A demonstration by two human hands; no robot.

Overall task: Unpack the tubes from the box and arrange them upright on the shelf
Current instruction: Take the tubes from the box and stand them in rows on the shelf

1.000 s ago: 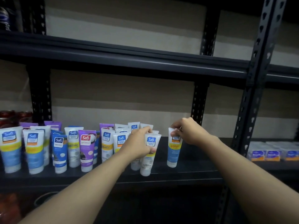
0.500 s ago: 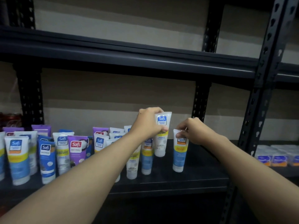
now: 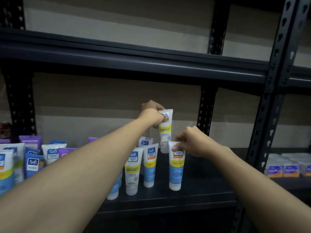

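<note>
Left of my fingers, a crowd of tubes (image 3: 50,153) is standing cap-down along the shelf (image 3: 198,195), white, blue and purple ones, the nearest just under my left wrist. My left hand (image 3: 151,115) is gripping the white tube (image 3: 165,133) by its top, fingers (image 3: 166,119) curling round it and holding it upright, cap low near the back of the shelf; I cannot tell whether it is touching. Just right of it and nearer me, my right hand (image 3: 193,143) is pinching the flat top of the blue tube (image 3: 176,170), which is standing upright on the shelf. Well right of those fingers, past the post (image 3: 262,132), small packs (image 3: 284,170) are lying.
</note>
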